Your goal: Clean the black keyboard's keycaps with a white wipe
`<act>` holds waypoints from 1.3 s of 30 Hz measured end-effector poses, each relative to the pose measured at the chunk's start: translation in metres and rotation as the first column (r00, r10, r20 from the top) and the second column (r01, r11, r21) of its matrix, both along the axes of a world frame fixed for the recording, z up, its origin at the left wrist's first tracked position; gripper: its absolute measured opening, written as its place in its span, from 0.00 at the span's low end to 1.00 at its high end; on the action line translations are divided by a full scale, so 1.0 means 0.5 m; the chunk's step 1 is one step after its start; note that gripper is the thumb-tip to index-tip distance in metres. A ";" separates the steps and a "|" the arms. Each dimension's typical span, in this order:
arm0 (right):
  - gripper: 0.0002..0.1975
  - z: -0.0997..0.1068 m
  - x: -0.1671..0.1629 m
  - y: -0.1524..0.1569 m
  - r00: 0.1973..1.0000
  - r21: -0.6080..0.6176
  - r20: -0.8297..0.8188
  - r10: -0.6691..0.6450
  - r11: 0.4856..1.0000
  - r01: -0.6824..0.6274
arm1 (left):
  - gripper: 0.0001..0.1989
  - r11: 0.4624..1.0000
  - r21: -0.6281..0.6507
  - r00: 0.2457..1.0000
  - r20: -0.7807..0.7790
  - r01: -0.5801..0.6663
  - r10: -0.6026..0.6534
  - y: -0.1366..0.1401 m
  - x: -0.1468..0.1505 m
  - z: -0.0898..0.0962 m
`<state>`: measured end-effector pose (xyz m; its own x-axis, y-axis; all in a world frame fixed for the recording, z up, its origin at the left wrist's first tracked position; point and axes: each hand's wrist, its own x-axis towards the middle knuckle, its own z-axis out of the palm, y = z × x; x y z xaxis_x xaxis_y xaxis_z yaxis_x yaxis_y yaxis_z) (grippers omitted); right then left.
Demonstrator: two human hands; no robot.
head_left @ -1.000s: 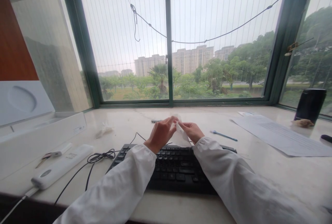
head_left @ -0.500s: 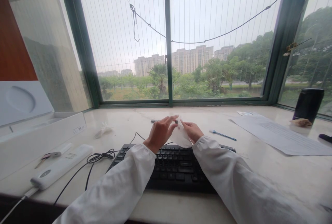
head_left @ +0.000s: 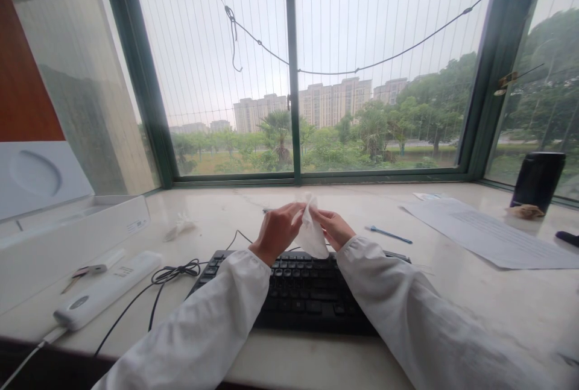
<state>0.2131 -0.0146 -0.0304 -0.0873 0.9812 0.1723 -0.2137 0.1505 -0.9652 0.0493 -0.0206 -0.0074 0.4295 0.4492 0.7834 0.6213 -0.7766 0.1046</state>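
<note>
Above the black keyboard (head_left: 312,306) I hold a white tissue (head_left: 315,236) between both hands, and its loose end hangs down over the keys. My right hand (head_left: 333,228) pinches the tissue from the right. My left hand (head_left: 280,230) is closed at the tissue's left side, fingertips pressed together against it. The small dark keycap seen in the left fingers a moment ago is now covered by tissue and fingers. Several positions on the keyboard's upper part look like bare key mounts without caps.
Right of the keyboard lie a blue brush-like stick (head_left: 389,234) and paper sheets (head_left: 488,236), with a black can-shaped object (head_left: 538,180) behind. On the left are a crumpled tissue (head_left: 181,227), a coiled black cable (head_left: 174,272), a white power bank (head_left: 108,290), a key (head_left: 79,274) and a white box (head_left: 90,227).
The tissue has been folded over the small dark keycap, which showed between my left fingers before. My left fingers have drawn in against the tissue.
</note>
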 end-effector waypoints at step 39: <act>0.31 -0.003 0.010 0.012 0.998 0.057 0.053 -0.030 0.998 0.027 | 0.06 0.997 -0.078 0.985 0.175 0.013 0.000 0.006 0.007 -0.004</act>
